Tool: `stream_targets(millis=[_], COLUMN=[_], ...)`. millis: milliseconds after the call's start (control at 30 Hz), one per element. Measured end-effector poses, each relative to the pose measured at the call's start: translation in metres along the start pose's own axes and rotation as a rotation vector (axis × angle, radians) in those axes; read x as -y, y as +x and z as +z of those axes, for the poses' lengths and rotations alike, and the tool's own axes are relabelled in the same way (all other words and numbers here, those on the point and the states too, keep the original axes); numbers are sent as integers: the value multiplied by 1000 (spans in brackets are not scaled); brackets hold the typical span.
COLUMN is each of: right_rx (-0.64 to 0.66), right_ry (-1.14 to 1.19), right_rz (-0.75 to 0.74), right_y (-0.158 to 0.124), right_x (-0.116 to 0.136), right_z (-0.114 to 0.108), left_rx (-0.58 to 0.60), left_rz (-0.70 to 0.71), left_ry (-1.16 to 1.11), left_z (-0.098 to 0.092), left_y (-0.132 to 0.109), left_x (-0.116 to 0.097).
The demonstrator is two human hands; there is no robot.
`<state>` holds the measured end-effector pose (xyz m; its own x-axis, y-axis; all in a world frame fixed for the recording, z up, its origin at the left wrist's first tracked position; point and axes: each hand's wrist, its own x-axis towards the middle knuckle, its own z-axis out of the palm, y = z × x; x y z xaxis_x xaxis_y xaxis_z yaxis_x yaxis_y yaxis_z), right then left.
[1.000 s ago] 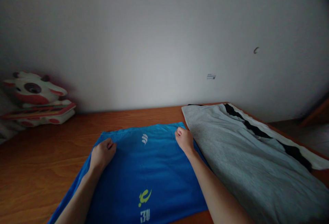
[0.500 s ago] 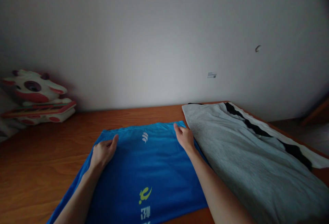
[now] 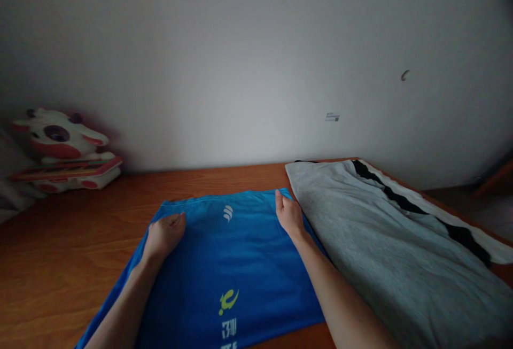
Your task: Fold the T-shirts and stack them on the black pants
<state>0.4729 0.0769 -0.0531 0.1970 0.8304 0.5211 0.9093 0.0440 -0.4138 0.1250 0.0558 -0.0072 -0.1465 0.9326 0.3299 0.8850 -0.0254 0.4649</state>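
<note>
Blue cloth (image 3: pixel 240 263) lies flat on the wood worktop (image 3: pixel 52 253), under and between both our grips, running back toward us beneath the forearms. Left grip (image 3: pixel 166 234): fingers curled in, thumb folded against them, over the cloth's left side. Right grip (image 3: pixel 289 216): fingers curled, thumb sticking up near the cloth's far edge, by its far right corner. We can't tell whether either one pinches fabric or just rests on it. White logo (image 3: pixel 228 212) sits between the two grips; lime logo (image 3: pixel 228 302) with white lettering (image 3: pixel 229 327) is nearer us than both. Right of the right grip we have grey cloth (image 3: pixel 360 226), spread just beside the blue, black and white bands (image 3: pixel 425 213) along its far side. Cow toy (image 3: pixel 60 140) with keyboard (image 3: pixel 76 169): beyond the left grip, well to its left. Wall (image 3: pixel 224 60) behind everything; label (image 3: pixel 332 117) on it, beyond and right of the right grip.
</note>
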Motion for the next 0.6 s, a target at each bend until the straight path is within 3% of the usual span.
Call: stream_targets(millis=[167, 600], right_rx=[15, 73], right_ry=[68, 87], right_rz=[-49, -14], right_y=[-2, -2], right_x=[1, -1], right_z=[-1, -6], left_rx=[18, 22], left_rz=[27, 48], left_ry=[-2, -14], left_z=[3, 0], left_y=[-1, -4], left_x=[3, 3])
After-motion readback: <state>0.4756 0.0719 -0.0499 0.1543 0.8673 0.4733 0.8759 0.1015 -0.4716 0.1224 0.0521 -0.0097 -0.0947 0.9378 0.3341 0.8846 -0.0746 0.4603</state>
